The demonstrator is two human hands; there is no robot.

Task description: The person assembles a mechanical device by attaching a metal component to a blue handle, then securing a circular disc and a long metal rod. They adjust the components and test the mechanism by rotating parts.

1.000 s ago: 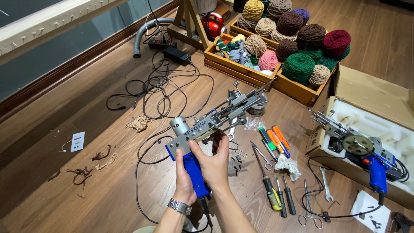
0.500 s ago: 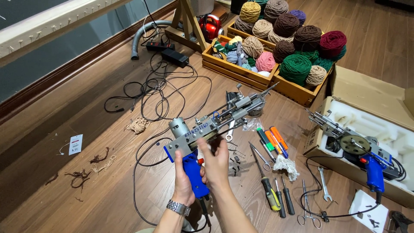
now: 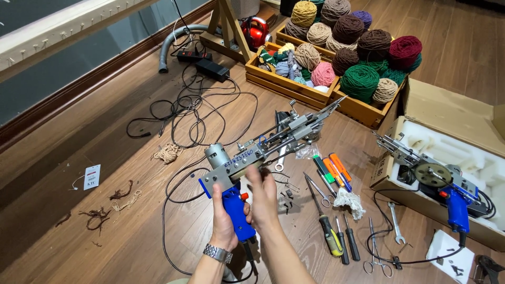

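A tufting gun with a blue handle, a grey motor and a long metal nose pointing up and right is held above the wooden floor. My left hand, a metal watch on its wrist, is wrapped around the blue handle from the left. My right hand touches the underside of the gun's metal body just right of the handle, fingers slightly blurred. A black cord hangs from the handle's base.
Screwdrivers, scissors, forceps, markers and a wrench lie on the floor to the right. A second tufting gun rests in a foam-lined cardboard box. Wooden crates hold yarn balls. Cables tangle behind.
The gun has stayed in my left hand with little shift. My right hand's fingers have moved along the metal body near the handle; the view has drifted slightly.
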